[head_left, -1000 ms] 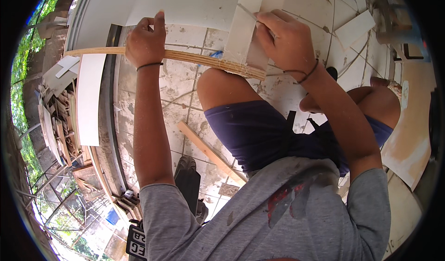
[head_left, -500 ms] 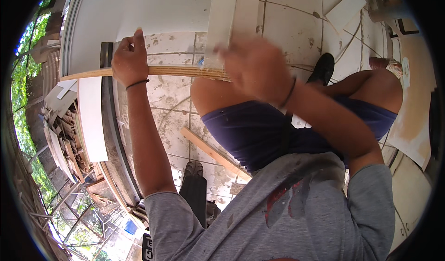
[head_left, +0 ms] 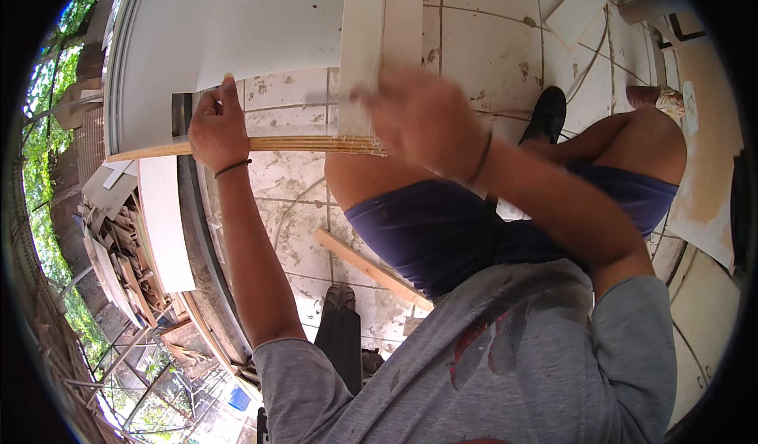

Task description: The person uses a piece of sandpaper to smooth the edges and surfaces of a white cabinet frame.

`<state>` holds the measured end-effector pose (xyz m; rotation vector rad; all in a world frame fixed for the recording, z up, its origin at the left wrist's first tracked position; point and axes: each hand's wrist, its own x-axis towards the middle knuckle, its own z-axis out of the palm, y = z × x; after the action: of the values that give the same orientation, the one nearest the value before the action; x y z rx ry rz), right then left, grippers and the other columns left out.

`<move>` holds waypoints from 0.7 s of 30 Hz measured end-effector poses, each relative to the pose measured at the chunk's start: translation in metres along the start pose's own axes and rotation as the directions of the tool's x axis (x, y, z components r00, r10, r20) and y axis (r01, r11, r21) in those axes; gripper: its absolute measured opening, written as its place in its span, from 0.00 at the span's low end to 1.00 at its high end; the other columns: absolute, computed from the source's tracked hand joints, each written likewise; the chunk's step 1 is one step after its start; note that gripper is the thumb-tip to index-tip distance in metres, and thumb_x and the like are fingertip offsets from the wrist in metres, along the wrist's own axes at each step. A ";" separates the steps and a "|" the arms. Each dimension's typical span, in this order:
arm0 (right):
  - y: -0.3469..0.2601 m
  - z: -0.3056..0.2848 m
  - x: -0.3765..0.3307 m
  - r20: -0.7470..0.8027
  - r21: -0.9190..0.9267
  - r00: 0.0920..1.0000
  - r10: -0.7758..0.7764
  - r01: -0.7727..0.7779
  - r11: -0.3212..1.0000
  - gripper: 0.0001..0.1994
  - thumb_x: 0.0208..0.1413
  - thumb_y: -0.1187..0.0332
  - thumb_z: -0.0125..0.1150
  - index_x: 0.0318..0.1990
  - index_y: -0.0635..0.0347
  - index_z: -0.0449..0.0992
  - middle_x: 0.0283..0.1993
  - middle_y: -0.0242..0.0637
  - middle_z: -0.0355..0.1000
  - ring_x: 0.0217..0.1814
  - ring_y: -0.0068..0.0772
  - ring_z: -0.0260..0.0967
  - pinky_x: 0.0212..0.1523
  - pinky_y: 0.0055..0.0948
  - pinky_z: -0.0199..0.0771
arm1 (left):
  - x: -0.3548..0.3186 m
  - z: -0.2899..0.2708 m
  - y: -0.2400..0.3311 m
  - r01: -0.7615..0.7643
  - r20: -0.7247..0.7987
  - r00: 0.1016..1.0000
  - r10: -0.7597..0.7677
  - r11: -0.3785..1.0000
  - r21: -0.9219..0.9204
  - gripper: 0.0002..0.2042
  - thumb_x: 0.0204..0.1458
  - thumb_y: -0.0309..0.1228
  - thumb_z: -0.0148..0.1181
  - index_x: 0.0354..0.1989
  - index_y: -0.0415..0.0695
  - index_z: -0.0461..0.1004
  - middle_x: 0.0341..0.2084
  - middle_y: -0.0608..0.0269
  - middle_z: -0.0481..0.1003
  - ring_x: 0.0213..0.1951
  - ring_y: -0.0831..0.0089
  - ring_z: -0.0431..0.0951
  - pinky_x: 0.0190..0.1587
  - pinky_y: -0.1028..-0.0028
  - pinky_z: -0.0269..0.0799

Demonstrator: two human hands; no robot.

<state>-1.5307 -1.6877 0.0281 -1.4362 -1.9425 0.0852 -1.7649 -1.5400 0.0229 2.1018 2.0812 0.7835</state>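
A white box-like furniture piece (head_left: 237, 26) with an open gap through which floor tiles show stands before me. Along its near side runs a bare, layered plywood edge (head_left: 296, 144), rough and splintered toward the right end. My left hand (head_left: 217, 131) is wrapped over this edge near its left part, thumb pointing up. At the right end, next to a white upright strip (head_left: 362, 49), my right hand (head_left: 426, 124) is smeared by motion. A faint grey streak shows beside its fingers; whether it holds a thing there is unclear.
A wooden batten (head_left: 371, 269) lies on the tiled floor near my leg. Left of me are a white board (head_left: 167, 223) and a heap of wood offcuts (head_left: 126, 254). Another white board (head_left: 579, 8) lies at the far right, near my black shoe (head_left: 548, 116).
The white piece and its plywood edge sit slightly lower in view. My left hand keeps its place on the edge. My right hand is blurred in both frames, staying near the edge's right end.
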 end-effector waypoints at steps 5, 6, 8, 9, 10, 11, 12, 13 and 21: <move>-0.007 -0.015 0.000 0.036 0.089 0.998 -0.045 0.042 0.995 0.08 0.46 0.70 0.55 0.35 0.54 0.75 0.27 0.34 0.69 0.33 0.36 0.71 0.30 0.33 0.74 | 0.000 0.000 -0.002 -0.038 -0.010 0.999 0.038 0.999 -0.001 0.21 0.50 0.54 0.57 0.22 0.47 0.77 0.08 0.68 0.66 0.17 0.71 0.67 0.23 0.69 0.61; 0.008 -0.014 0.011 0.013 0.119 0.999 0.042 -0.043 0.992 0.08 0.46 0.70 0.55 0.35 0.55 0.75 0.27 0.35 0.69 0.32 0.37 0.71 0.30 0.34 0.74 | 0.000 -0.001 -0.003 -0.023 0.002 1.000 0.023 1.000 0.009 0.21 0.50 0.54 0.57 0.21 0.47 0.77 0.08 0.68 0.66 0.17 0.71 0.67 0.23 0.69 0.61; 0.025 -0.012 0.018 -0.007 0.148 0.991 0.137 -0.134 0.980 0.08 0.47 0.71 0.55 0.35 0.56 0.75 0.27 0.36 0.69 0.31 0.38 0.71 0.30 0.36 0.74 | -0.001 0.004 0.000 -0.018 0.023 1.000 0.018 1.000 0.012 0.21 0.50 0.54 0.57 0.21 0.47 0.77 0.09 0.68 0.66 0.16 0.71 0.67 0.23 0.69 0.62; 0.028 -0.008 0.021 -0.035 0.152 0.987 0.154 -0.147 0.977 0.07 0.46 0.71 0.55 0.35 0.57 0.74 0.27 0.37 0.69 0.30 0.39 0.71 0.30 0.36 0.74 | -0.001 0.003 0.000 -0.006 0.033 0.999 0.005 1.000 0.024 0.21 0.50 0.54 0.57 0.21 0.47 0.77 0.09 0.68 0.66 0.16 0.71 0.67 0.23 0.69 0.62; 0.029 -0.006 0.023 -0.063 0.157 0.983 0.172 -0.160 0.975 0.06 0.46 0.71 0.55 0.34 0.57 0.74 0.27 0.38 0.69 0.30 0.40 0.71 0.30 0.37 0.73 | 0.000 0.004 0.002 -0.005 0.025 1.000 0.004 0.999 0.032 0.21 0.50 0.54 0.57 0.21 0.47 0.77 0.09 0.68 0.66 0.16 0.71 0.67 0.23 0.69 0.62; 0.018 -0.008 0.014 0.018 0.172 0.986 0.169 -0.169 0.970 0.05 0.46 0.71 0.56 0.32 0.57 0.74 0.26 0.37 0.69 0.30 0.40 0.71 0.31 0.37 0.74 | 0.000 0.005 0.005 -0.012 0.021 1.000 0.012 1.000 0.019 0.21 0.50 0.55 0.57 0.22 0.48 0.77 0.09 0.68 0.66 0.17 0.71 0.67 0.23 0.69 0.62; 0.004 -0.007 0.007 0.020 0.191 0.986 0.164 -0.164 0.968 0.05 0.46 0.71 0.56 0.32 0.57 0.74 0.26 0.37 0.69 0.30 0.40 0.71 0.31 0.37 0.74 | 0.000 0.002 0.003 -0.016 0.020 1.000 0.016 1.000 0.018 0.22 0.50 0.55 0.57 0.22 0.48 0.77 0.10 0.68 0.67 0.17 0.71 0.67 0.23 0.69 0.62; -0.009 -0.006 -0.001 0.009 0.239 0.993 0.122 -0.120 0.964 0.05 0.46 0.71 0.56 0.32 0.57 0.73 0.26 0.37 0.69 0.30 0.40 0.71 0.31 0.37 0.74 | 0.000 0.001 0.001 -0.002 0.040 0.999 0.001 0.999 0.041 0.22 0.50 0.55 0.56 0.22 0.48 0.77 0.11 0.68 0.68 0.17 0.71 0.68 0.23 0.69 0.62; 0.012 -0.001 0.005 -0.053 0.193 0.995 0.088 -0.076 0.978 0.08 0.44 0.74 0.60 0.35 0.60 0.76 0.24 0.37 0.69 0.25 0.39 0.70 0.25 0.34 0.71 | 0.003 0.004 -0.001 0.038 0.070 0.996 -0.047 0.992 0.116 0.20 0.49 0.54 0.57 0.24 0.49 0.78 0.12 0.68 0.68 0.19 0.69 0.70 0.24 0.68 0.64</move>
<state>-1.5211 -1.6790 0.0262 -1.3748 -1.7735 0.2557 -1.7642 -1.5365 0.0203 2.0999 2.1737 0.5857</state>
